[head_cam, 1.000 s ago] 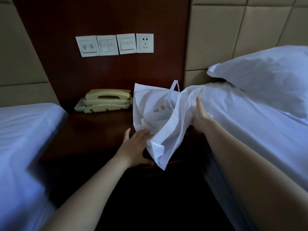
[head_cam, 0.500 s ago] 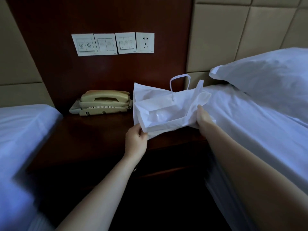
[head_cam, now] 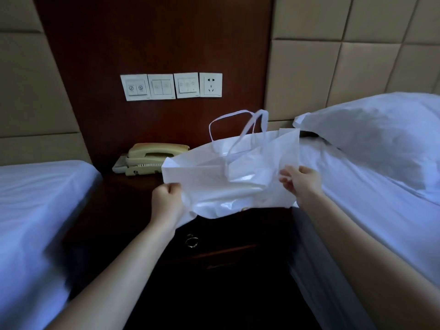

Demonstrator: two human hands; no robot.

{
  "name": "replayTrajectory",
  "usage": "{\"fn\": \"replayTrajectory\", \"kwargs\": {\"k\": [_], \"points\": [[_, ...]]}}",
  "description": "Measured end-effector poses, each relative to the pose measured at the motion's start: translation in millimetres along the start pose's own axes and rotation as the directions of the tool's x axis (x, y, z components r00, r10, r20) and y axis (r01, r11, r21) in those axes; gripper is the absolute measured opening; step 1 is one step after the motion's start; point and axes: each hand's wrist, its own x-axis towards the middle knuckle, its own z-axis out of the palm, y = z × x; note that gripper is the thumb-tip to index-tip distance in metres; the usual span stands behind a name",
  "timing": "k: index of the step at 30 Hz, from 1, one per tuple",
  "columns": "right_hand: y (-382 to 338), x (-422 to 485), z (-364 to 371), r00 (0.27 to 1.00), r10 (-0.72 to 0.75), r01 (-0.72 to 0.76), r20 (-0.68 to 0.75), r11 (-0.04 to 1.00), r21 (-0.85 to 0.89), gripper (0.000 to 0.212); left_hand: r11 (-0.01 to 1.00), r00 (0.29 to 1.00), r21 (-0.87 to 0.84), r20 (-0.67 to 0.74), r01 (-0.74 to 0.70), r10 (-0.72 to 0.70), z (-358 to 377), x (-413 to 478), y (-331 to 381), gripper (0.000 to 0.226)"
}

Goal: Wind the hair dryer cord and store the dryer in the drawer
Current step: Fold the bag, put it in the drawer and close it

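A white bag (head_cam: 228, 177) with two loop handles hangs in the air above the dark wooden nightstand (head_cam: 128, 198). My left hand (head_cam: 166, 201) grips its lower left edge in a fist. My right hand (head_cam: 301, 182) pinches its right edge. The bag's mouth faces up and toward me. The nightstand's drawer front (head_cam: 214, 236) is closed and carries a small metal ring pull (head_cam: 192, 241). No hair dryer or cord shows; what the bag holds is hidden.
A beige telephone (head_cam: 152, 158) sits at the back of the nightstand. Wall switches and a socket (head_cam: 210, 85) are mounted above it. White-sheeted beds flank the nightstand, left (head_cam: 35, 210) and right (head_cam: 369, 198), with a pillow (head_cam: 381, 129) on the right one.
Both hands have lifted the bag off the nightstand and spread it wider. My left hand went from under the bag to gripping its left edge. The camera view tilted down, revealing the drawer pull.
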Motion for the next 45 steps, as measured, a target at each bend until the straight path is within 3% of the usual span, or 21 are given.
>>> {"fn": "replayTrajectory", "kwargs": {"k": [3, 5, 7, 9, 12, 14, 16, 18, 22, 25, 28, 31, 35, 40, 43, 45], "points": [[-14.4, -10.0, 11.1, 0.992, 0.129, -0.124, 0.001, 0.954, 0.272, 0.014, 0.982, 0.982, 0.029, -0.03, 0.186, -0.185, -12.7, 19.0, 1.4, 0.024], [-18.9, -10.9, 20.4, 0.986, 0.168, -0.156, -0.003, 0.923, 0.352, 0.008, 0.965, 0.965, 0.023, -0.01, 0.262, -0.262, -17.8, 30.1, -3.1, 0.029], [-17.1, -9.3, 32.1, 0.988, 0.151, -0.156, 0.039, 0.948, 0.278, 0.015, 0.95, 0.95, 0.023, -0.023, 0.311, -0.311, -20.2, 36.8, -7.8, 0.035], [-6.6, -8.4, 44.6, 0.991, 0.098, -0.102, 0.095, 0.994, 0.042, 0.028, 0.951, 0.949, 0.06, -0.112, 0.303, -0.296, -21.3, 41.1, -12.3, 0.035], [14.1, -9.9, 54.6, 0.986, 0.094, -0.06, 0.138, 0.971, -0.231, 0.068, 0.985, 0.981, 0.164, -0.19, 0.059, -0.027, -21.4, 36.1, -14.5, 0.006], [26.9, -9.1, 53.8, 0.988, 0.098, -0.043, 0.117, 0.914, -0.403, 0.091, 0.952, 0.967, 0.247, -0.132, -0.179, 0.216, -21.0, 34.7, -19.3, 0.025], [36.5, -7.5, 50.7, 0.991, 0.072, -0.008, 0.112, 0.872, -0.489, 0.093, 0.912, 0.939, 0.274, -0.072, -0.305, 0.336, -21.1, 32.9, -18.5, 0.022], [41.0, -6.9, 48.1, 0.994, 0.03, 0.028, 0.103, 0.852, -0.523, 0.088, 0.9, 0.927, 0.267, -0.057, -0.344, 0.371, -19.9, 37.3, -18.0, 0.014], [36.5, -5.9, 47.9, 0.996, -0.047, 0.079, 0.074, 0.841, -0.535, 0.082, 0.885, 0.931, 0.305, 0.007, -0.35, 0.366, -14.1, 50.3, -15.4, 0.029], [33.8, -5.4, 48.3, 0.997, -0.044, 0.073, 0.067, 0.84, -0.538, 0.087, 0.845, 0.952, 0.445, 0.067, -0.296, 0.298, -6.6, 58.9, -14.0, 0.035], [36.3, -7.3, 53.5, 0.995, -0.022, 0.077, 0.102, 0.818, -0.571, 0.097, 0.707, 0.981, 0.682, 0.164, -0.187, 0.101, 2.3, 58.3, -10.4, 0.037], [37.3, -10.7, 69.3, 0.985, 0.063, 0.058, 0.158, 0.748, -0.662, 0.115, 0.538, 0.966, 0.839, 0.196, -0.077, -0.167, 18.4, 48.5, -2.0, 0.081], [43.5, -7.8, 82.3, 0.965, 0.064, 0.163, 0.255, 0.614, -0.772, 0.102, 0.356, 0.955, 0.931, 0.173, -0.08, -0.24, 46.6, 39.5, 5.8, 0.104], [49.7, -1.9, 84.7, 0.968, 0.104, 0.136, 0.229, 0.55, -0.824, 0.096, 0.44, 0.965, 0.898, 0.118, -0.003, -0.234, 58.1, 50.9, 0.3, 0.105], [50.5, 0.4, 83.9, 0.97, 0.107, 0.128, 0.218, 0.537, -0.834, 0.094, 0.63, 0.917, 0.763, 0.136, 0.144, -0.374, 53.1, 60.0, -4.4, 0.119], [51.2, -0.5, 83.9, 0.971, 0.099, 0.135, 0.217, 0.52, -0.843, 0.093, 0.702, 0.896, 0.678, 0.145, 0.219, -0.419, 52.1, 60.8, -8.0, 0.128]]}}
